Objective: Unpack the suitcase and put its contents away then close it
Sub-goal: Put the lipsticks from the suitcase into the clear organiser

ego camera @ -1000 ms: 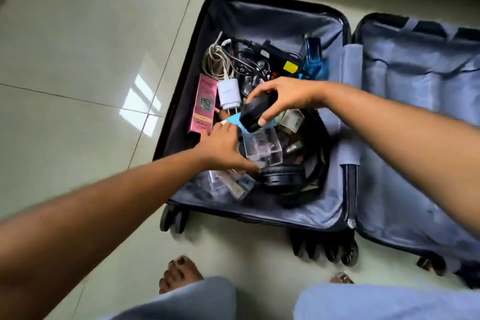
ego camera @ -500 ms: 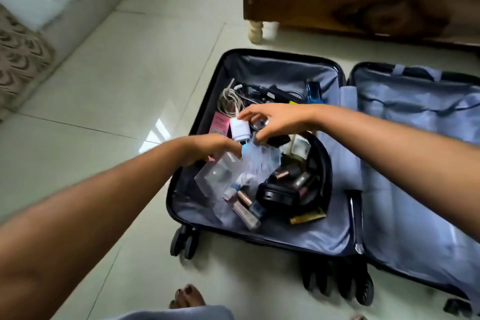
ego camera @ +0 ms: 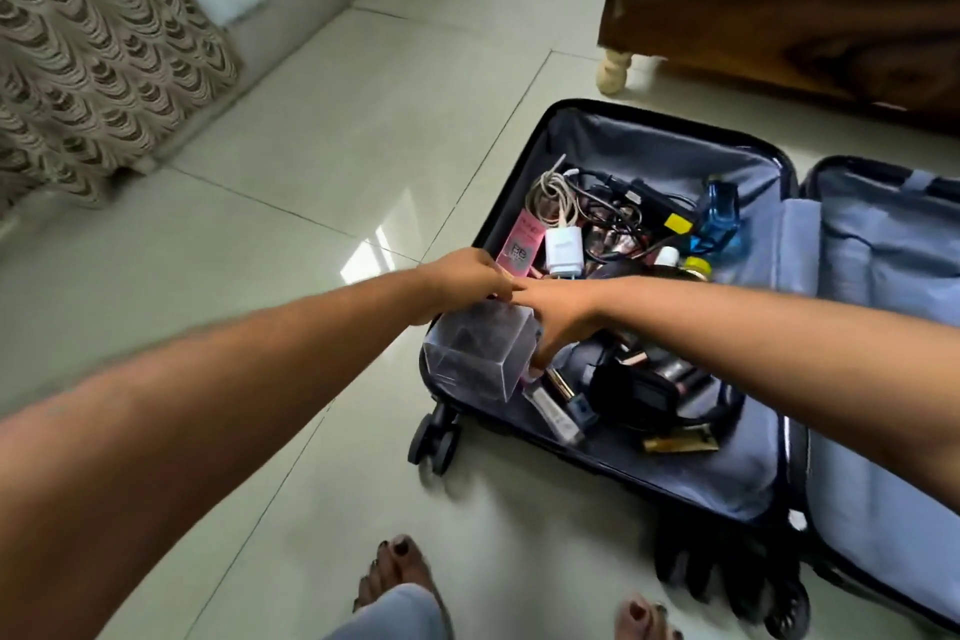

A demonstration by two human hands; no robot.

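Clearly mid-unpacking: left hand (ego camera: pixel 467 283) and right hand (ego camera: pixel 558 322) both grasp the clear plastic box (ego camera: pixel 480 353) over the suitcase (ego camera: pixel 675 478); next, carry it away

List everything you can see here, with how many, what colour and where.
suitcase: one, black shell, grey lining, open flat on the floor
clear box: one, transparent, at the left half's near-left corner, held by both hands
charger: one, white, middle of the left half
pink box: one, pink, left of the charger
cables: a tangle, white and black, far end of the left half
blue bottle: one, blue, far right corner of the left half
headphones: one pair, black, near end of the left half
bed: one, brown wood, beyond the suitcase
left hand: one, on the clear box's top
right hand: one, gripping the clear box's right side
feet: two, bottom edge
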